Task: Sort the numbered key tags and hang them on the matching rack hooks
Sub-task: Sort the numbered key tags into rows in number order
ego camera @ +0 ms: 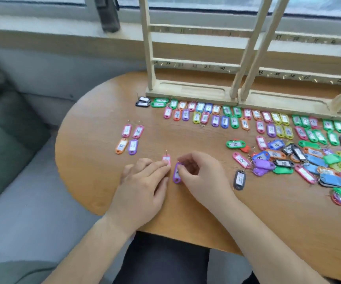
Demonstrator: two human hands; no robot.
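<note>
- Left hand (145, 181) — your fingers lie straight and flat on the table (95, 160), one tip touching the pink tag (166, 159); it grips nothing.
- Right hand (198, 173) — your fingers curl in and pinch the top end of the purple tag (177, 174), which lies flat just right of the pink one.
- Four tags (133, 146) — a two-by-two block, set apart at the left.
- Black tag (239, 179) — alone, right of your right hand.
- Rows (227, 117) — tags lined up along the rack bases.
- Pile (309, 160) — mixed tags heaped at the right.
- Racks (192, 91) — two, wooden, upright at the table's far edge, numbers on the rails.
</note>
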